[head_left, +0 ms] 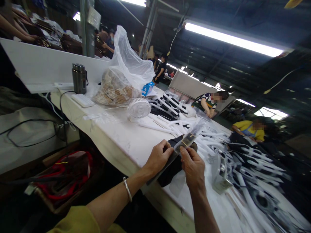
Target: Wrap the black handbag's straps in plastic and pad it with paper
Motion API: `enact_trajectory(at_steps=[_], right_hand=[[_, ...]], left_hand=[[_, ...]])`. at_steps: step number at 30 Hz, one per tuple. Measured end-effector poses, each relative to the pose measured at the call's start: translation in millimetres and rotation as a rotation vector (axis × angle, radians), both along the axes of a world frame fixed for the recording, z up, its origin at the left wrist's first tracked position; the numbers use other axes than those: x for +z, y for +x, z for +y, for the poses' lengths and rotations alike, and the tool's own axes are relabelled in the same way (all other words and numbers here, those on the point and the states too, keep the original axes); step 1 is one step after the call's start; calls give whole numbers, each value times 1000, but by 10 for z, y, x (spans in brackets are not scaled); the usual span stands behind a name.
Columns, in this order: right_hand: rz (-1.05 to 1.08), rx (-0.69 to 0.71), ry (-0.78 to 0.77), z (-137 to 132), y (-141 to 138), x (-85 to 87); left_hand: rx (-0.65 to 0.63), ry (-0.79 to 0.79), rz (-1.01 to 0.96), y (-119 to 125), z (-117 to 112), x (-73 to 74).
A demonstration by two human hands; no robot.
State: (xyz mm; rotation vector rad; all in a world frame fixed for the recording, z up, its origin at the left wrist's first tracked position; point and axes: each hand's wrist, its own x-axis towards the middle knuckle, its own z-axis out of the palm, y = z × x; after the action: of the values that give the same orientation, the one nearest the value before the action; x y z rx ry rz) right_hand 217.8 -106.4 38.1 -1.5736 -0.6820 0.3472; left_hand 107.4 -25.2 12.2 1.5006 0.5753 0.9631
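Observation:
My left hand (159, 157) and my right hand (193, 168) are both closed on a clear plastic sleeve (187, 140) with a small gold-and-black label inside, held just above the white table (121, 136). A black folded item (172, 168) lies under the sleeve, partly hidden by my hands. A silver bangle (127, 189) sits on my left wrist. White and black strips (170, 111) lie spread over the table beyond my hands.
A small white fan (139, 108) stands mid-table, behind it a big plastic bag of tan pieces (116, 87), a blue box (147, 88) and a metal flask (79, 78). Other people work at the far right. A red-strapped bag (65, 174) sits below the table's left.

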Motion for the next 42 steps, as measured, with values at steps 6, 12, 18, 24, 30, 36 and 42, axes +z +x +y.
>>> enact_trajectory(at_steps=[6, 12, 18, 24, 30, 36, 42], right_hand=[[86, -4, -97, -138, -12, -84], [274, 111, -94, -82, -131, -149], [286, 66, 2, 9, -197, -201], [311, 61, -5, -16, -211, -200], [329, 45, 30, -48, -253, -212], [257, 28, -17, -56, -234, -261], [352, 90, -50, -74, -231, -216]], left_hand=[[68, 90, -9, -8, -18, -26], [22, 105, -3, -12, -47, 0], [-5, 48, -5, -95, -52, -72], [17, 14, -3, -169, -95, -194], [214, 422, -28, -142, -144, -214], [310, 911, 48, -148, -168, -309], [363, 1168, 158, -164, -136, -316]])
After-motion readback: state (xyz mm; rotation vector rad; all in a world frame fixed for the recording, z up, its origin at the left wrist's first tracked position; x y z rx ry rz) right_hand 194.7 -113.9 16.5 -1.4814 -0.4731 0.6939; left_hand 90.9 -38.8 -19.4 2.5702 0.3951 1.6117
